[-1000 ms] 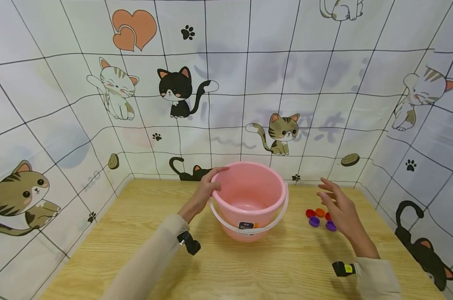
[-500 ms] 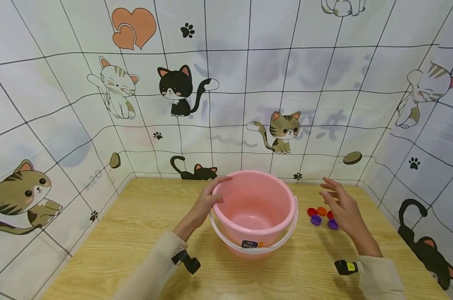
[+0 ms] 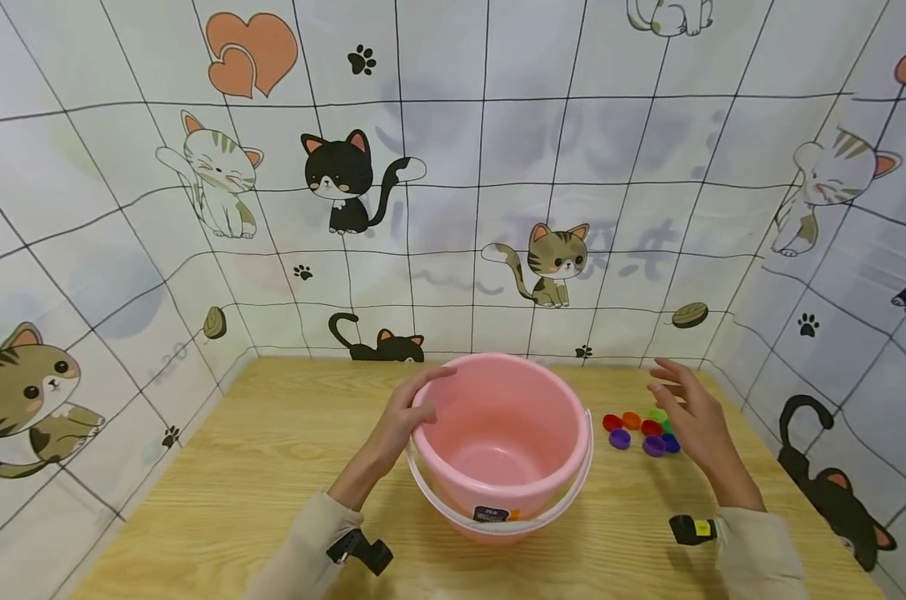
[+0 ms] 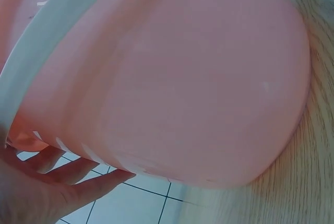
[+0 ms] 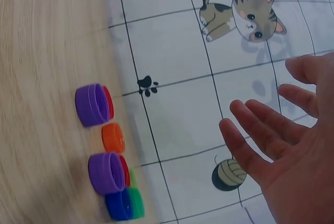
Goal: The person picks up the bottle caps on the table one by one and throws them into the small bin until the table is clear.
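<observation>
A pink bucket (image 3: 498, 467) with a white handle (image 3: 483, 527) stands on the table, its mouth facing up and toward me. My left hand (image 3: 396, 421) grips the left rim, thumb inside; in the left wrist view the fingers (image 4: 99, 185) lie along the outer wall. My right hand (image 3: 693, 421) hovers over the table's right side with relaxed, parted fingers, holding nothing. Behind and below it sits a cluster of small coloured caps: purple (image 5: 93, 104), orange (image 5: 113, 137), dark blue (image 5: 119, 204), plus red and green ones. The right hand partly hides them in the head view.
The wooden table (image 3: 235, 467) runs back to a white wall covering (image 3: 453, 217) printed with a grid and cartoon cats. The covering also encloses the left and right sides. A small black camera is strapped to each wrist.
My left hand has drawn the bucket toward me. The right hand has stayed nearly in place. More of the caps, including green and blue ones, now show beside it.
</observation>
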### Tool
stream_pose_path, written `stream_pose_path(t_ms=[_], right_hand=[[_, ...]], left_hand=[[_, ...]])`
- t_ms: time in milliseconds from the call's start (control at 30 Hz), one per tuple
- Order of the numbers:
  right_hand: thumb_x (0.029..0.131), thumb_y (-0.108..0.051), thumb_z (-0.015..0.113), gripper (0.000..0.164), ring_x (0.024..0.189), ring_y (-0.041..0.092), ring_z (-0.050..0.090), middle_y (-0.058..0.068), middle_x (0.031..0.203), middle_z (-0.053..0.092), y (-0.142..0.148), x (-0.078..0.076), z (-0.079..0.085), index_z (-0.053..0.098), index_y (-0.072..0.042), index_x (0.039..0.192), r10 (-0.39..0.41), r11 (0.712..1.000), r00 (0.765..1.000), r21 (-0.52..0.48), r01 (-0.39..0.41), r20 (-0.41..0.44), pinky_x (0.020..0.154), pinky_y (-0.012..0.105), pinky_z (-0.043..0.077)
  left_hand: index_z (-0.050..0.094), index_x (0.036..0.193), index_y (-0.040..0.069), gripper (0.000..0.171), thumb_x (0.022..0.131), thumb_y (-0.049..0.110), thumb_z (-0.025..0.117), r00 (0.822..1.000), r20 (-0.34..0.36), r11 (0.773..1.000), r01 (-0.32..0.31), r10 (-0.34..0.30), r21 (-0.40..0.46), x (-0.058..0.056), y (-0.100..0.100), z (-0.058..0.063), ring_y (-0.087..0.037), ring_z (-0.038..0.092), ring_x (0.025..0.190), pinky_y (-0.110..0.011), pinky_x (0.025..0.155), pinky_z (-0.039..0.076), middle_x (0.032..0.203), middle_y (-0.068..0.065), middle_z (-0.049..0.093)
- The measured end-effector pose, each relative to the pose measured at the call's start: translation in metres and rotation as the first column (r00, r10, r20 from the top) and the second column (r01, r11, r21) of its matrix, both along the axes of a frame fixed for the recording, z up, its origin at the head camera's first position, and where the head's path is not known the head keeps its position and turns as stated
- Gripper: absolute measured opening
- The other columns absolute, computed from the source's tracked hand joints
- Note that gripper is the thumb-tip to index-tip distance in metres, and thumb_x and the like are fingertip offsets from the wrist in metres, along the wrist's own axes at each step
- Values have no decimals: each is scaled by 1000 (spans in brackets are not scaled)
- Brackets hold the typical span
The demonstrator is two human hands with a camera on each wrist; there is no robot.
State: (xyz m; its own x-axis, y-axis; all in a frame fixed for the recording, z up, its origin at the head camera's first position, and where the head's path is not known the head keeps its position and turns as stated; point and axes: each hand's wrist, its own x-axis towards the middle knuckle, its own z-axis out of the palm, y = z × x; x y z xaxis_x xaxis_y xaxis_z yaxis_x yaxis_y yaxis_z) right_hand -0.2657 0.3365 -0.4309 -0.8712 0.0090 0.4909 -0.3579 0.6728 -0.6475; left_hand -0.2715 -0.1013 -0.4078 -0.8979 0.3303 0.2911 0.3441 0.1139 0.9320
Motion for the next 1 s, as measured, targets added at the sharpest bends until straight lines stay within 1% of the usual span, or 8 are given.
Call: stream_pose_path(t_ms=[333,433,533,633,667,767,833,1000], right_hand=[[109,-29,48,47,101,-29,39,28,141,58,29,-6,-17,49,-4,149,-88,996,995,-4,89,48,78,-2,38],[109,-33,48,47,105,-15,50,26,141,59,37,-7,-23,54,-3,145,-124,992,987,24,122,103,77,1,39],[109,-35,47,50,117,21,62,29,142,57,43,-10,-31,55,-1,144,-145,989,973,66,135,178,85,22,54],[110,-36,45,52,125,51,54,34,144,53,50,-12,-42,53,1,144,-146,987,959,107,123,244,92,55,54],[110,-35,45,51,125,54,52,35,144,52,52,-12,-45,53,2,144,-146,986,956,120,118,256,92,64,50],[110,-34,43,51,129,57,47,37,147,48,57,-12,-53,52,3,144,-129,987,949,132,94,287,96,72,43],[111,-36,41,53,131,58,45,37,148,46,59,-11,-57,51,1,146,-124,987,943,136,85,309,98,74,40],[110,-45,35,61,133,58,44,37,150,44,61,-9,-67,46,-2,152,-121,991,896,103,85,427,101,74,40]], left_hand=[[58,146,18,67,80,8,54,1000,-6,1000,18,-18,0,5,-3,3,-38,57,122,-42,86,59,155,-11,49],[58,146,17,67,79,9,55,1000,-5,1000,16,-16,6,4,-4,4,-38,58,122,-41,85,59,155,-11,49],[58,146,16,67,80,10,55,1000,-5,1000,19,-19,12,4,-4,3,-39,57,122,-40,84,60,156,-12,48],[58,147,16,66,81,11,55,1000,-1,1000,20,-20,13,5,-5,3,-38,58,121,-42,84,60,156,-12,47],[57,147,16,65,81,11,56,1000,1,1000,18,-18,12,5,-5,2,-38,58,121,-43,84,61,156,-12,47],[57,147,17,65,82,11,55,1000,10,1000,17,-17,17,6,-5,1,-39,59,121,-48,85,61,157,-12,46],[57,147,18,65,83,11,55,1000,14,999,21,-22,24,7,-5,1,-39,60,120,-52,85,60,157,-11,46],[56,147,20,65,83,10,55,998,39,998,45,-46,42,8,-4,-1,-44,63,115,-61,85,59,155,-10,47]])
